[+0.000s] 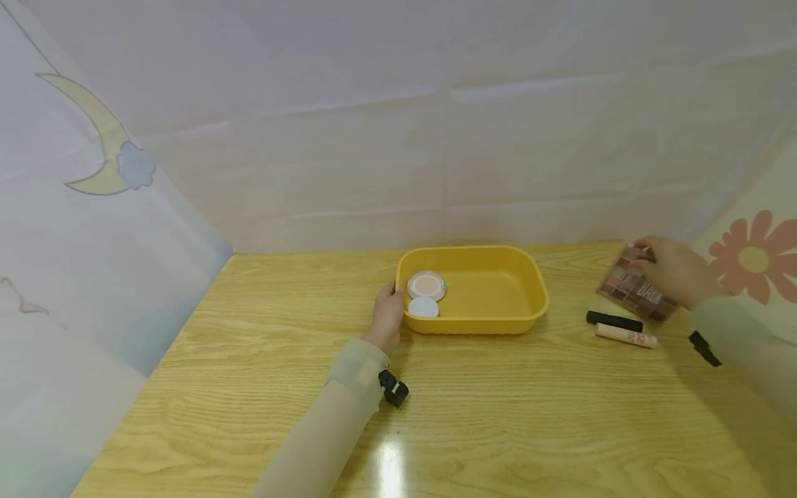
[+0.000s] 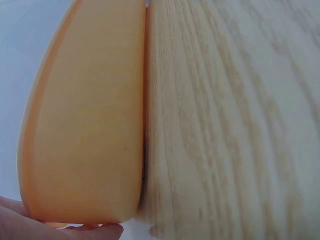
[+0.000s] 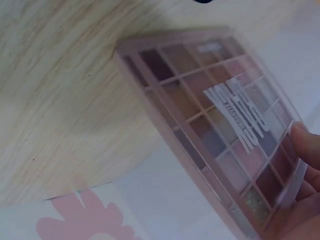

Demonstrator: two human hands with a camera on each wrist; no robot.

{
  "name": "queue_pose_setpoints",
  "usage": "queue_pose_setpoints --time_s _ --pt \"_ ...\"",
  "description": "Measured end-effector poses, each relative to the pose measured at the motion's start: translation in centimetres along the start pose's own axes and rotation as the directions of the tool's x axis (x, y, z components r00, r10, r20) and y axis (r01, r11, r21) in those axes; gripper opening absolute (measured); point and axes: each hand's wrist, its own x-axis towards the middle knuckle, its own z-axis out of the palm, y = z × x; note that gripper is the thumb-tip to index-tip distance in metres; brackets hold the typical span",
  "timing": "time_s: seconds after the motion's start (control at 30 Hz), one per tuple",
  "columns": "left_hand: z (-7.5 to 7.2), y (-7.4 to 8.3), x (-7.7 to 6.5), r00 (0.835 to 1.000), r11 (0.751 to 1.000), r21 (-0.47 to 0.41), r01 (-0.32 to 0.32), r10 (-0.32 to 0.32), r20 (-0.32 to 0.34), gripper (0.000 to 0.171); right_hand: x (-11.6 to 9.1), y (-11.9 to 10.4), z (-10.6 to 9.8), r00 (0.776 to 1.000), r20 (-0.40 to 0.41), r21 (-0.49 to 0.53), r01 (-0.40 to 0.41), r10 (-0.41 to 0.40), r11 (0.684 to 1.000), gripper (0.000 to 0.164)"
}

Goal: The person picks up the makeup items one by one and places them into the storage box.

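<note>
A yellow plastic basin (image 1: 479, 325) sits on the table, and my left hand (image 1: 386, 317) grips its left end by the rim. Inside, toward the left, lie a round compact (image 1: 427, 285) with a clear rim and a white round jar or lid (image 1: 423, 307). At the right, my right hand (image 1: 675, 271) holds an eyeshadow palette (image 1: 629, 287) by one edge. The right wrist view shows the palette (image 3: 220, 120) tilted, its clear lid closed over many brown and pink pans, with the thumb (image 3: 306, 145) on the lid.
A black tube (image 1: 614, 321) and a cream tube (image 1: 625, 336) with red lettering lie side by side below the palette. A pale cloth backdrop (image 1: 349, 159) rises behind the wooden table (image 1: 249, 387), with another printed wall at each side.
</note>
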Motion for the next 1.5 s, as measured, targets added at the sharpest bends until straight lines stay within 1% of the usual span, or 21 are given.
queue_pose_setpoints --time_s 0.13,0.23,0.33,0.43,0.53,0.63,0.8,0.9,1.07,1.13,1.27,1.33,1.4,1.5 --pt "0.0 0.0 0.0 1.0 1.0 -0.001 -0.003 0.003 0.001 0.047 -0.8 -0.3 -0.3 0.998 -0.056 0.028 -0.018 0.02 0.999 0.044" --pt "0.0 0.0 0.0 1.0 1.0 -0.007 -0.009 0.009 0.002 0.047 -1.4 -0.4 -0.5 0.991 -0.112 0.072 -0.067 0.074 0.995 0.046" --pt "0.1 0.0 0.0 1.0 1.0 -0.008 -0.009 0.009 0.002 0.047 -2.0 -0.4 -0.9 0.977 -0.161 0.106 -0.12 0.136 0.987 0.052" --pt "0.1 0.0 -0.1 1.0 1.0 -0.005 -0.007 0.008 0.006 0.048 -2.6 -0.6 -1.3 0.959 -0.224 0.116 -0.15 0.173 0.982 0.053" --pt "0.2 0.1 -0.3 1.0 1.0 -0.006 -0.005 0.005 0.011 0.048 -3.3 -1.0 -1.5 0.932 -0.301 0.143 -0.165 0.201 0.976 0.051" --pt "0.2 0.2 -0.4 1.0 1.0 -0.01 -0.006 0.007 0.01 0.048 -3.8 -1.4 -1.6 0.903 -0.372 0.179 -0.159 0.216 0.971 0.049" --pt "0.3 0.4 -0.5 1.0 1.0 -0.012 -0.006 0.006 0.002 0.047 -4.1 -1.9 -1.6 0.869 -0.445 0.225 -0.124 0.215 0.966 0.049" --pt "0.3 0.4 -0.5 1.0 1.0 -0.011 -0.006 0.006 0.001 0.047 -4.2 -2.3 -1.7 0.855 -0.458 0.246 -0.142 0.244 0.959 0.05" --pt "0.3 0.4 -0.6 1.0 1.0 -0.019 -0.008 0.008 0.001 0.047 -4.5 -2.9 -1.7 0.841 -0.435 0.304 -0.199 0.322 0.931 0.055" --pt "0.3 0.3 -0.5 1.0 1.0 -0.022 -0.011 0.011 0.005 0.047 -4.6 -3.1 -1.7 0.84 -0.419 0.335 -0.21 0.345 0.919 0.057" --pt "0.2 0.2 -0.4 1.0 1.0 -0.025 -0.017 0.017 0.01 0.047 -4.6 -3.5 -1.6 0.845 -0.378 0.391 -0.225 0.379 0.892 0.063" --pt "0.2 0.2 -0.3 1.0 1.0 -0.023 -0.018 0.018 0.01 0.047 -4.5 -3.7 -1.5 0.848 -0.36 0.426 -0.22 0.388 0.877 0.065" --pt "0.1 0.2 -0.3 1.0 1.0 -0.022 -0.019 0.019 0.01 0.047 -4.3 -4.0 -1.5 0.848 -0.348 0.481 -0.206 0.401 0.852 0.06" --pt "0.2 0.3 -0.3 1.0 1.0 -0.023 -0.016 0.017 0.01 0.048 -4.2 -4.5 -1.5 0.854 -0.324 0.563 -0.172 0.408 0.808 0.045"
